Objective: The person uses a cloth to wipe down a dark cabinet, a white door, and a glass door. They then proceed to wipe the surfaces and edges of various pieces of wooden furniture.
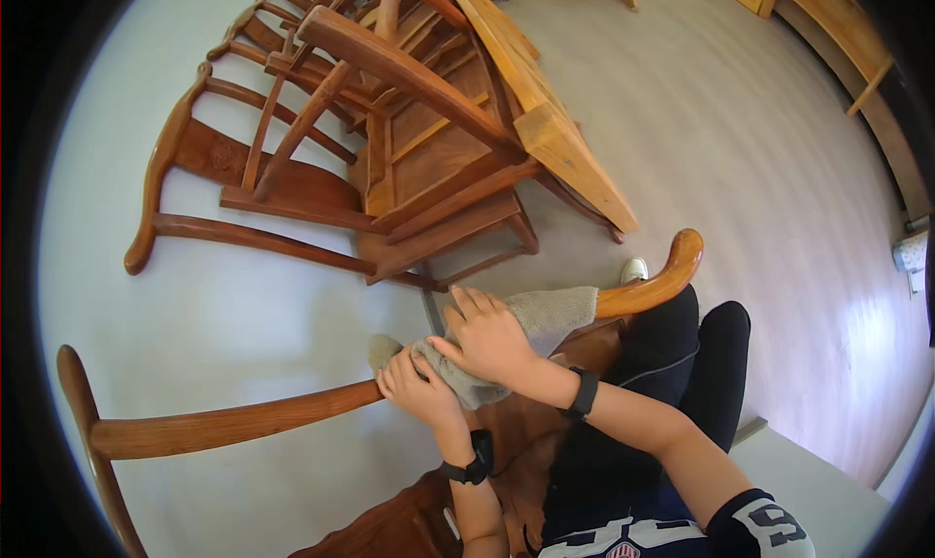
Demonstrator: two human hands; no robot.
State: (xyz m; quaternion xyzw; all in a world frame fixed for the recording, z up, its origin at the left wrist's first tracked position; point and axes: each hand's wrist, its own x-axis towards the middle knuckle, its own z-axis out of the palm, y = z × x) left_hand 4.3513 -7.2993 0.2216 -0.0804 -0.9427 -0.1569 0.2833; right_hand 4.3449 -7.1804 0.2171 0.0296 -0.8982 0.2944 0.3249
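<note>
A grey cloth point(559, 313) is wrapped over the middle of a polished wooden chair armrest point(241, 421). The armrest's curved front end point(668, 273) sticks out bare to the right of the cloth. My left hand point(420, 386) curls around the cloth and the armrest, near the cloth's left end. Just beside it, my right hand point(488, 337) presses on the cloth from above, fingers bent over it. Part of the cloth is hidden beneath both hands. Below, a brown wooden seat point(511, 430) shows partly behind my arms.
Several wooden chairs point(274, 247) stand along the white wall point(219, 353), with an upturned wooden seat frame point(438, 98) on top. A light wooden board point(577, 171) leans on their right side. Shelving point(840, 17) lines the far right, beyond the grey floor point(752, 171).
</note>
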